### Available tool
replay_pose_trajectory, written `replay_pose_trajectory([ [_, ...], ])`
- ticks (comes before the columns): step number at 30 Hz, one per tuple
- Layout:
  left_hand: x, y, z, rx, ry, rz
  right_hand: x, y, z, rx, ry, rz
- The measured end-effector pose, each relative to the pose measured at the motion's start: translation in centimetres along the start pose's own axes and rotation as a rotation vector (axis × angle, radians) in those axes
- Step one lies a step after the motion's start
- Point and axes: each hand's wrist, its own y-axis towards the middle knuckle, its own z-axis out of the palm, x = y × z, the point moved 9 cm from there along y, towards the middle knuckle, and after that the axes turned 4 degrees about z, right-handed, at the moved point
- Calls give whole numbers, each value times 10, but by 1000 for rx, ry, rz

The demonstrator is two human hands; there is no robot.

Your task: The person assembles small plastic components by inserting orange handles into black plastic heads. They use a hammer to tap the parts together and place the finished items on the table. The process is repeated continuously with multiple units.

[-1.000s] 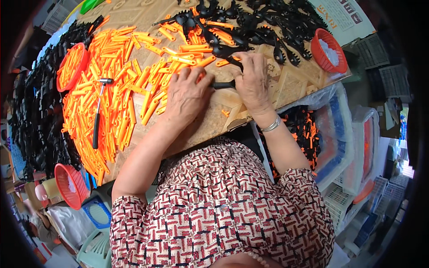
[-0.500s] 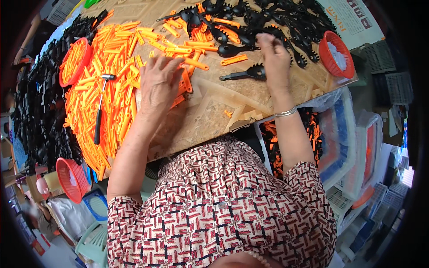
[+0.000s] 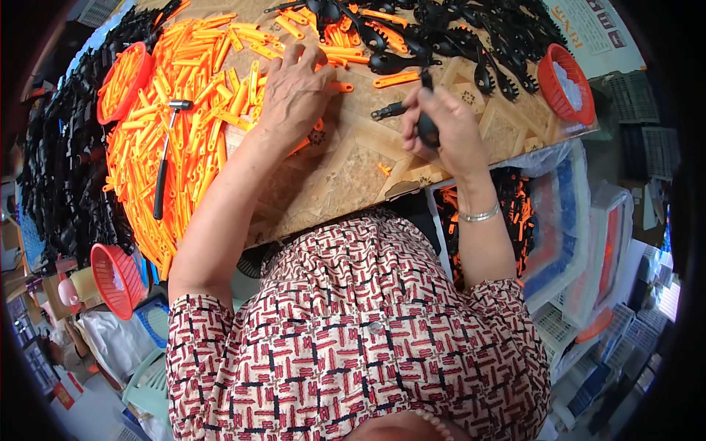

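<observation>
My right hand (image 3: 448, 131) is closed round a black plastic spoon (image 3: 428, 132); its rounded bowl shows below the fingers and its shaft sticks up above them. Behind this hand, partly covered, another black utensil (image 3: 388, 111) lies on the table. My left hand (image 3: 294, 92) is over the right edge of a heap of orange plastic handles (image 3: 195, 95), its fingers bent and the tips hidden. Whether it grips a piece cannot be seen. One orange handle (image 3: 341, 87) pokes out beside those fingers, and a loose orange handle (image 3: 396, 79) lies between my hands.
Black spoons and toothed utensils (image 3: 456, 37) pile up at the back. A small hammer (image 3: 162, 158) lies on the orange heap. Red baskets (image 3: 577, 110) stand at the table's right and left. Black parts (image 3: 62, 162) are heaped far left. A bin of orange and black pieces (image 3: 515, 220) sits below the table edge.
My right hand has come back toward me from the black pile and now has a black spoon in it. My left hand has moved slightly away and right. The whole view has shifted a little.
</observation>
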Motion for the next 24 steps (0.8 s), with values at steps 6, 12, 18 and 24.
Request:
replay_pose_trajectory([
  [6,46,-29,14,-53,-1117,-542,-32,-27,26,177,158,188],
  [12,28,-54,11,-133,-1890,-757,-38,-35,57,240,170,265],
  [18,31,-68,14,-95,-1642,-736,-44,-30,52,198,124,225],
  [24,9,-72,-3,-134,-1742,-743,-39,-41,74,331,174,345],
])
